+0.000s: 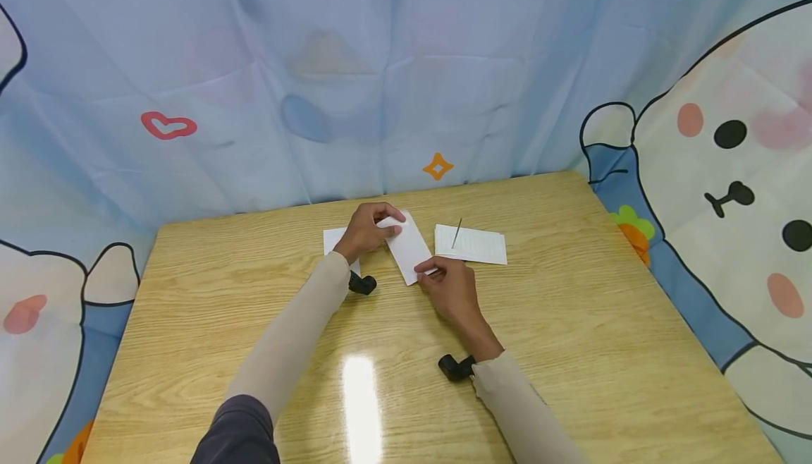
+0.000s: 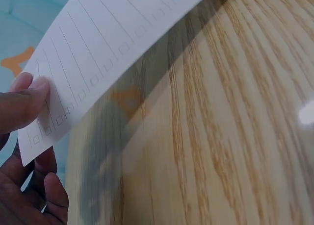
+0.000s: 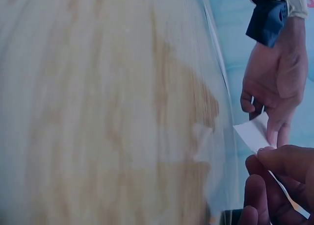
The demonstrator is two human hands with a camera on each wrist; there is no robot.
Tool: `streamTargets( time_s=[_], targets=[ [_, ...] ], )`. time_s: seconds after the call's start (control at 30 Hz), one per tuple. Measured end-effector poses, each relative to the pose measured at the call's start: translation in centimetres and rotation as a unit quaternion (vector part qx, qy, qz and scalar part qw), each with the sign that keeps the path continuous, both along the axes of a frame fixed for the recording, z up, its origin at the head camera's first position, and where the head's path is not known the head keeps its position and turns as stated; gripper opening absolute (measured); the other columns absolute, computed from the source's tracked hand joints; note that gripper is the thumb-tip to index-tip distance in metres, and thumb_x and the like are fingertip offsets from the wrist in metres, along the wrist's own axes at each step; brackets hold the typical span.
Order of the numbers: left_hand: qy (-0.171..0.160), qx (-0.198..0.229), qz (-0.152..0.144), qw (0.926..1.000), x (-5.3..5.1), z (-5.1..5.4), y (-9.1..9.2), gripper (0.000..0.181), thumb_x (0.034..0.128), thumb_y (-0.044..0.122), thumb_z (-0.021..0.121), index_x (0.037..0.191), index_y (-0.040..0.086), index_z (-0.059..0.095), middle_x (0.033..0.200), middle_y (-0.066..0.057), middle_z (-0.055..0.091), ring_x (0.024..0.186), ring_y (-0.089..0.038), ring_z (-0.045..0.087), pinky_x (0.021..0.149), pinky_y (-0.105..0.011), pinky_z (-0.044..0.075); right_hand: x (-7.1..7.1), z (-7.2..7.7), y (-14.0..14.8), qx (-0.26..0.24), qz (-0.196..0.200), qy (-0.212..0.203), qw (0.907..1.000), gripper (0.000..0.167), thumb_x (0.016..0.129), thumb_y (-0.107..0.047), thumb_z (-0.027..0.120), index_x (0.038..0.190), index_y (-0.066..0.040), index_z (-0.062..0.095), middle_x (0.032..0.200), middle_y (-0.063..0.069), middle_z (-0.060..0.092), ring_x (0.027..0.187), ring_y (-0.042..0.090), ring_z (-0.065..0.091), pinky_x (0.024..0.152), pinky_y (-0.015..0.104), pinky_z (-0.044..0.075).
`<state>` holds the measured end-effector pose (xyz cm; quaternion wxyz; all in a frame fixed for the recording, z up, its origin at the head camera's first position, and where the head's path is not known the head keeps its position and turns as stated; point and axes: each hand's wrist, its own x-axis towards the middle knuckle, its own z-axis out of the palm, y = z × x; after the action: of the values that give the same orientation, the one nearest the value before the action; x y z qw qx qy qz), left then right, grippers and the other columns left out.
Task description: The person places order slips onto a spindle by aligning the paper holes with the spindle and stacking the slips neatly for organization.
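While the left hand [image 1: 368, 229] pinches its far end and the right hand [image 1: 452, 289] its near end, the sheet [image 1: 407, 247] spans between them, just left of the paper pile [image 1: 478, 246]. Its long axis slants, the far end leaning away from the pile, the near end pointing slightly towards the pile's side.

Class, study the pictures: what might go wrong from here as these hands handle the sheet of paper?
The sheet, pinched near both ends by the left hand and right hand, might crease if they push together.
The thin dark stick lies on the white stack near the right hand; a nudge could roll it off.
The left hand reaches over another white paper and may shift it.
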<state>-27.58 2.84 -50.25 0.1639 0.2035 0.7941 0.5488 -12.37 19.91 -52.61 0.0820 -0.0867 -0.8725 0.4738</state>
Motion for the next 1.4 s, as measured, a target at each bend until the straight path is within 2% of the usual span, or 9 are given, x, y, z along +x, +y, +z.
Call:
streamTargets(
  time_s=[0.13,0.2,0.3,0.4,0.67,0.93,1.17,1.4],
  targets=[
    [-0.001,-0.004,0.000,1.0000,0.2,0.1,-0.2,0.012,0.0986,0.009,0.076,0.110,0.012,0.079,0.130,-0.006,0.071,0.128,-0.027,0.063,0.115,-0.047,0.048,0.2,0.2,0.5,-0.012,-0.005,0.008,0.9999,0.010,0.094,-0.007,0.080,0.098,-0.015,0.084,0.084,0.005,0.078,0.068,0.012,0.068,0.060,0.025,0.052],
    [-0.001,-0.005,-0.001,1.0000,0.2,0.1,-0.4,0.011,0.0985,0.010,0.077,0.109,0.012,0.079,0.126,-0.006,0.071,0.116,-0.025,0.063,0.108,-0.044,0.050,0.3,0.3,0.7,-0.017,-0.008,0.012,0.9998,0.009,0.094,-0.007,0.080,0.098,-0.014,0.084,0.084,0.006,0.078,0.070,0.013,0.069,0.063,0.025,0.053],
    [0.002,-0.006,-0.003,1.0000,0.3,0.0,-0.5,0.010,0.0981,0.012,0.078,0.108,0.013,0.079,0.117,-0.006,0.069,0.097,-0.023,0.056,0.094,-0.041,0.047,0.3,0.5,1.2,-0.019,-0.012,0.015,0.9996,0.008,0.093,-0.008,0.081,0.098,-0.014,0.083,0.084,0.005,0.077,0.071,0.014,0.069,0.065,0.025,0.054],
    [0.004,-0.004,-0.007,1.0000,0.4,0.0,-0.7,0.009,0.0980,0.013,0.078,0.107,0.013,0.079,0.110,-0.004,0.065,0.089,-0.021,0.049,0.086,-0.038,0.043,0.3,0.7,1.6,-0.024,-0.015,0.018,0.9994,0.007,0.094,-0.009,0.080,0.098,-0.015,0.083,0.082,0.005,0.076,0.071,0.015,0.069,0.065,0.025,0.054],
    [0.005,0.006,-0.021,0.9998,0.6,0.3,-1.1,0.011,0.0976,0.014,0.079,0.108,0.010,0.079,0.096,-0.001,0.057,0.082,-0.019,0.046,0.077,-0.033,0.043,0.6,1.8,2.5,-0.029,-0.041,0.045,0.9977,0.007,0.095,-0.008,0.080,0.100,-0.012,0.083,0.088,0.008,0.074,0.075,0.017,0.067,0.066,0.024,0.053],
    [0.002,0.016,-0.022,0.9996,1.1,0.8,-1.3,0.009,0.0973,0.014,0.079,0.106,0.012,0.080,0.093,-0.001,0.058,0.079,-0.020,0.047,0.074,-0.033,0.043,0.8,3.6,3.1,-0.022,-0.064,0.076,0.9948,0.006,0.097,-0.012,0.079,0.100,-0.014,0.083,0.097,0.008,0.076,0.081,0.021,0.070,0.072,0.025,0.054],
    [0.012,0.029,-0.027,0.9991,1.3,1.0,-1.2,0.009,0.0968,0.013,0.080,0.105,0.011,0.080,0.095,-0.002,0.062,0.077,-0.019,0.047,0.074,-0.033,0.044,0.7,4.3,3.7,-0.040,-0.070,0.089,0.9928,0.005,0.097,-0.012,0.079,0.099,-0.011,0.084,0.096,0.011,0.076,0.075,0.023,0.071,0.060,0.022,0.054],
    [0.025,0.041,-0.028,0.9985,1.7,1.4,-1.2,0.010,0.0958,0.015,0.082,0.105,0.011,0.080,0.097,-0.006,0.071,0.075,-0.020,0.054,0.072,-0.032,0.047,0.9,5.2,4.4,-0.065,-0.067,0.089,0.9916,0.006,0.098,-0.010,0.078,0.101,-0.008,0.083,0.097,0.012,0.075,0.077,0.039,0.076,0.052,0.024,0.051]
  ],
)
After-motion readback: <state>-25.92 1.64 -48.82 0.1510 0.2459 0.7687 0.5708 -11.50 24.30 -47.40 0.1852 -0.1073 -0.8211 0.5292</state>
